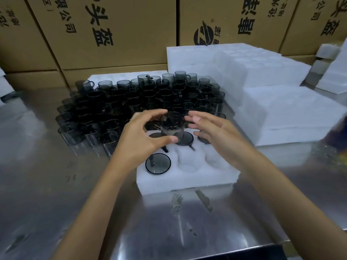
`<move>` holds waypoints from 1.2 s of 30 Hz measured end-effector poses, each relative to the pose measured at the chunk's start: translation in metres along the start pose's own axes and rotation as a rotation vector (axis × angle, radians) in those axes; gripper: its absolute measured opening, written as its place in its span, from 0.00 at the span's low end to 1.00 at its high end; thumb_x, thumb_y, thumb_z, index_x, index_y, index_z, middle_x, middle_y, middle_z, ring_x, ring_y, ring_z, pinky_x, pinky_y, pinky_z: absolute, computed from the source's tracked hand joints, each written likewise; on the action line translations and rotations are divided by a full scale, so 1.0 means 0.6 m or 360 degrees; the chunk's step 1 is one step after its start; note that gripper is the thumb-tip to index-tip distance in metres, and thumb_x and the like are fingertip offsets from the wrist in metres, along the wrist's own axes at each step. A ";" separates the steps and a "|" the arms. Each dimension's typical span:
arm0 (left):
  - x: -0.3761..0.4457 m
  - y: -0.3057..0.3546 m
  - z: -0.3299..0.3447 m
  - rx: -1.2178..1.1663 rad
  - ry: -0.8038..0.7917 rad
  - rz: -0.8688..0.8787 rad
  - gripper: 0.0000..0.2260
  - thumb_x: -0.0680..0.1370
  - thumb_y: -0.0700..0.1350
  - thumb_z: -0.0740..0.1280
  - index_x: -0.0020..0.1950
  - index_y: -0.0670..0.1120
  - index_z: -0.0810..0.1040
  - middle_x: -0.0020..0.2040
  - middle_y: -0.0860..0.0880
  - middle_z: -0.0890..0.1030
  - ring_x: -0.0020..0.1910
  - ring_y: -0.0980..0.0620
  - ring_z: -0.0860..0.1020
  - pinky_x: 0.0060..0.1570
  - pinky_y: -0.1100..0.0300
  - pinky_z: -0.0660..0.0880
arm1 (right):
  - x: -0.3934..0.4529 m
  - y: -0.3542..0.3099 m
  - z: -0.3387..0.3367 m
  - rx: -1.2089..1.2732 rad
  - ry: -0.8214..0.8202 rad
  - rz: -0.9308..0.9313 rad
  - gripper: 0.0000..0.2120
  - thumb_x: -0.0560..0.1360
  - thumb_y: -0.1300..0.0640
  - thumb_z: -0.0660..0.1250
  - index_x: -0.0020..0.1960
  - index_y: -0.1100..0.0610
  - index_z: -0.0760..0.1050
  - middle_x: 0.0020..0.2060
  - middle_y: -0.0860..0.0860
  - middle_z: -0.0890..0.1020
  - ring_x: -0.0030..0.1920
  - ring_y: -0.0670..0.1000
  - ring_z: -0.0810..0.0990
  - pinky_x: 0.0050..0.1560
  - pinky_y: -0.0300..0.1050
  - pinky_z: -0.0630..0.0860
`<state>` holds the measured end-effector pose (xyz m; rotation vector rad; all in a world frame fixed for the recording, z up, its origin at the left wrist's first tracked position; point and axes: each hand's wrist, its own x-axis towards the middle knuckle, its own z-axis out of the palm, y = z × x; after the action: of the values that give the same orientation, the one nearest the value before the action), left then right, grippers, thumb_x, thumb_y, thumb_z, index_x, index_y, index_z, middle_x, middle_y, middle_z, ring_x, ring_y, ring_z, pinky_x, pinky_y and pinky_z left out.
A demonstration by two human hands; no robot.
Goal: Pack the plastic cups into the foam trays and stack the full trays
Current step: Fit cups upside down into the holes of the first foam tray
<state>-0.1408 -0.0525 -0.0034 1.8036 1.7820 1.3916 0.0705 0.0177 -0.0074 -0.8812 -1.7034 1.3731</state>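
On the steel desk (56,194): one foam tray (187,177), four smoky cups seated. Left hand (142,139) pinched a fifth cup (171,126) above it; right hand (214,132) spread beside. Loose cups (131,102) massed behind.

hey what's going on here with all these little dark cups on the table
A person is packing smoky plastic cups into a white foam tray on a steel table. The left hand grips one cup over the tray, while the right hand hovers open beside it. A few cups already sit in the tray's pockets, such as the near-left one; other pockets are empty. A big cluster of loose cups waits behind, with stacked foam trays to the right and cardboard boxes beyond.
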 end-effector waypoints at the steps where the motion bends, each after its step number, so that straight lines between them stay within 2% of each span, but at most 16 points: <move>1: -0.005 0.003 -0.001 -0.0023 -0.0049 0.0014 0.29 0.62 0.54 0.81 0.62 0.65 0.78 0.56 0.63 0.74 0.47 0.75 0.70 0.46 0.78 0.66 | -0.005 -0.003 -0.005 -0.0033 -0.0019 -0.0028 0.18 0.74 0.40 0.70 0.63 0.42 0.80 0.59 0.41 0.83 0.61 0.43 0.81 0.66 0.46 0.75; 3: -0.015 0.009 -0.002 -0.0056 -0.0130 0.0041 0.30 0.63 0.51 0.82 0.62 0.65 0.78 0.58 0.62 0.75 0.52 0.73 0.71 0.49 0.79 0.65 | -0.017 -0.008 -0.010 -0.0092 -0.0070 -0.0057 0.15 0.78 0.44 0.69 0.63 0.43 0.80 0.56 0.41 0.85 0.57 0.40 0.82 0.56 0.36 0.78; 5: -0.023 0.015 0.003 -0.0060 -0.0194 0.0110 0.31 0.64 0.48 0.82 0.64 0.62 0.78 0.61 0.60 0.76 0.61 0.68 0.71 0.55 0.77 0.65 | -0.027 -0.011 -0.010 -0.0118 -0.0112 -0.0068 0.13 0.79 0.47 0.68 0.62 0.44 0.81 0.52 0.42 0.86 0.51 0.38 0.83 0.48 0.29 0.76; 7: -0.030 0.023 0.010 -0.0023 -0.0226 0.0239 0.31 0.65 0.44 0.82 0.65 0.57 0.78 0.62 0.60 0.77 0.65 0.64 0.70 0.60 0.74 0.64 | -0.035 -0.014 -0.006 -0.0121 -0.0138 -0.0080 0.11 0.78 0.51 0.69 0.60 0.47 0.82 0.51 0.42 0.86 0.49 0.38 0.83 0.48 0.30 0.76; 10: -0.039 0.030 0.018 0.0042 -0.0234 0.0401 0.31 0.65 0.40 0.82 0.66 0.52 0.78 0.62 0.60 0.77 0.67 0.63 0.69 0.66 0.72 0.62 | -0.041 -0.019 -0.006 -0.0099 -0.0135 -0.0077 0.13 0.78 0.58 0.70 0.62 0.53 0.80 0.55 0.47 0.86 0.57 0.45 0.83 0.58 0.40 0.78; 12: -0.046 0.033 0.022 0.0029 -0.0243 0.0411 0.31 0.65 0.39 0.81 0.66 0.52 0.78 0.63 0.62 0.76 0.68 0.63 0.68 0.66 0.71 0.63 | -0.046 -0.020 -0.009 -0.0105 -0.0135 -0.0067 0.13 0.77 0.60 0.71 0.62 0.55 0.81 0.55 0.49 0.86 0.57 0.47 0.83 0.59 0.42 0.78; 16: -0.057 0.033 0.019 -0.0063 -0.0358 0.0284 0.30 0.66 0.44 0.82 0.65 0.57 0.78 0.61 0.64 0.77 0.64 0.60 0.73 0.61 0.70 0.68 | -0.057 -0.021 -0.014 -0.0270 -0.0115 -0.0039 0.05 0.77 0.55 0.72 0.51 0.53 0.85 0.45 0.49 0.86 0.42 0.42 0.81 0.46 0.33 0.75; 19: -0.060 0.029 0.011 -0.0053 -0.0507 0.0139 0.29 0.67 0.50 0.81 0.66 0.61 0.77 0.61 0.64 0.78 0.65 0.60 0.74 0.65 0.63 0.69 | -0.064 -0.016 -0.011 -0.0443 -0.0089 -0.0034 0.09 0.77 0.48 0.70 0.44 0.51 0.86 0.41 0.54 0.84 0.39 0.45 0.78 0.43 0.39 0.73; 21: -0.059 0.029 0.009 -0.0041 -0.0568 0.0081 0.29 0.68 0.50 0.80 0.67 0.62 0.76 0.62 0.65 0.78 0.66 0.61 0.73 0.67 0.60 0.69 | -0.066 -0.013 -0.006 -0.0462 -0.0046 -0.0079 0.11 0.78 0.48 0.69 0.44 0.53 0.86 0.32 0.49 0.81 0.33 0.40 0.73 0.35 0.32 0.69; 23: -0.057 0.029 0.009 -0.0037 -0.0606 0.0058 0.29 0.69 0.50 0.79 0.68 0.62 0.76 0.62 0.67 0.78 0.66 0.63 0.73 0.69 0.59 0.68 | -0.064 -0.010 -0.004 -0.0519 -0.0023 -0.0104 0.12 0.79 0.49 0.68 0.45 0.55 0.86 0.24 0.41 0.73 0.27 0.40 0.69 0.30 0.28 0.63; 25: -0.053 0.029 0.008 -0.0038 -0.0630 0.0047 0.29 0.69 0.50 0.79 0.68 0.63 0.75 0.62 0.67 0.78 0.66 0.63 0.72 0.70 0.58 0.68 | -0.061 -0.009 -0.003 -0.0559 -0.0035 -0.0113 0.13 0.79 0.48 0.68 0.45 0.54 0.86 0.25 0.41 0.74 0.28 0.40 0.68 0.31 0.29 0.63; 29: -0.045 0.028 0.004 -0.0036 -0.0684 0.0055 0.28 0.69 0.49 0.79 0.65 0.65 0.75 0.62 0.65 0.78 0.66 0.63 0.73 0.70 0.58 0.68 | -0.057 -0.007 -0.002 -0.0559 -0.0046 -0.0159 0.12 0.79 0.50 0.68 0.44 0.54 0.86 0.41 0.51 0.83 0.37 0.38 0.74 0.42 0.28 0.68; 31: -0.042 0.028 0.001 -0.0026 -0.0698 0.0057 0.28 0.68 0.50 0.79 0.65 0.64 0.75 0.62 0.65 0.78 0.65 0.65 0.73 0.69 0.62 0.68 | -0.053 -0.002 0.000 -0.0564 -0.0037 -0.0177 0.11 0.79 0.52 0.69 0.42 0.54 0.85 0.42 0.52 0.83 0.41 0.39 0.75 0.47 0.31 0.68; 34: -0.039 0.027 -0.002 -0.0010 -0.0732 0.0040 0.30 0.65 0.55 0.77 0.66 0.62 0.76 0.62 0.67 0.78 0.64 0.67 0.73 0.67 0.68 0.67 | -0.050 0.014 0.000 -0.0607 -0.0039 -0.0219 0.10 0.78 0.51 0.69 0.40 0.49 0.84 0.41 0.47 0.82 0.46 0.44 0.75 0.52 0.38 0.67; 36: -0.038 0.025 -0.001 0.0007 -0.0778 0.0023 0.30 0.64 0.56 0.77 0.67 0.64 0.76 0.62 0.67 0.77 0.65 0.67 0.72 0.67 0.68 0.66 | -0.052 0.028 -0.002 -0.0699 0.0014 -0.0227 0.07 0.77 0.49 0.69 0.43 0.45 0.85 0.45 0.43 0.83 0.54 0.46 0.75 0.57 0.38 0.65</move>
<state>-0.1268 -0.0763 -0.0021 1.9478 1.5133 0.8459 0.0870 -0.0059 -0.0279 -0.9754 -2.0584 0.9124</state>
